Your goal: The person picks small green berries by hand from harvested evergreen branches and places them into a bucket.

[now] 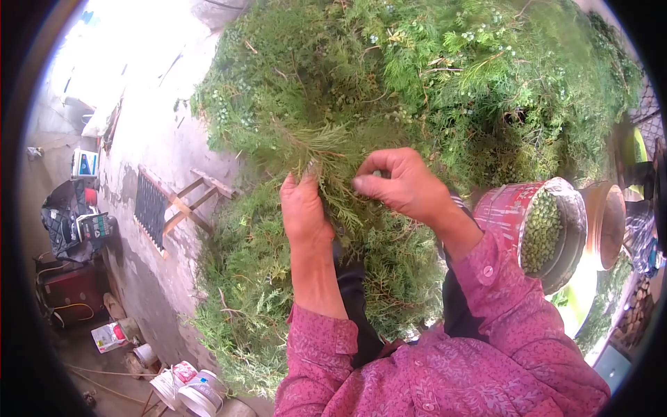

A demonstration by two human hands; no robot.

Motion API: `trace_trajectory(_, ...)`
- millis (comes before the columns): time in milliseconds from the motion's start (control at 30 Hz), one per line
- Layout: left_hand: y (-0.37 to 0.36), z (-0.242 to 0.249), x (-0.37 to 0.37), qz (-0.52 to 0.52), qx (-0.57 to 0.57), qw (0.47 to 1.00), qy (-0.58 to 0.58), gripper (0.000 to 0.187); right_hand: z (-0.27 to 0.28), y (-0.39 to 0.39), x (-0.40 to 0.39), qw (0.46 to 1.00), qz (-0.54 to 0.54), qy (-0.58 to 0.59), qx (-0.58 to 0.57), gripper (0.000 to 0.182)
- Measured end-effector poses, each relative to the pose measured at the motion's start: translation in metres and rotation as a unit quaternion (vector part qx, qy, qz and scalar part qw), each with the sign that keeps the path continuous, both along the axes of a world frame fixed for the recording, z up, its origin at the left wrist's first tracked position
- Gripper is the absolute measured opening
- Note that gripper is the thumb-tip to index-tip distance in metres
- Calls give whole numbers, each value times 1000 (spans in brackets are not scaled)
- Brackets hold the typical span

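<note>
My left hand [304, 208] is closed around a leafy evergreen sprig [326, 149], with its tip fanned out above and to the right of the thumb. Just to the right, my right hand [406, 184] has its thumb and forefinger curled together in a pinch near the sprig. Whatever lies between those fingers is too small to make out. Behind and below both hands spreads a large heap of cut evergreen branches [292, 83], with small pale blue-green cones [479, 35] among the foliage.
On the right stands a tilted red-and-white bucket [506, 212] holding many small green cones [542, 231], beside a tan bucket [603, 226]. At left, a small folding stool [182, 208] lies on the concrete floor. White buckets [198, 395] stand at the lower left near a dark red case [73, 292].
</note>
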State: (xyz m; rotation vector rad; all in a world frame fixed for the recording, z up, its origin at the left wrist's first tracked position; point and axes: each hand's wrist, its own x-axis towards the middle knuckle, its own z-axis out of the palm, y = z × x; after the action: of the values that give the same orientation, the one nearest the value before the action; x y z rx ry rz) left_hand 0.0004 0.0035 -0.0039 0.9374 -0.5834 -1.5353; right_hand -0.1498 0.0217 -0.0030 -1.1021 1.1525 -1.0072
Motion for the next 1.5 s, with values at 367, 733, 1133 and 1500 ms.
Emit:
trace_trajectory(367,-9,0,17,86,73,994,-8,19,1,7,-2,999,40,19,21,19)
trace_trajectory(733,-10,-7,15,88,59,993,-42,16,3,10,12,981,-1,134,-137,24)
trace_trajectory(1133,-12,-10,32,126,94,987,-34,19,17,14,-7,910,133,-366,144,11)
trace_trajectory(1500,-1,9,1,71,-45,990,-111,19,10,4,-3,997,12,-67,41,22)
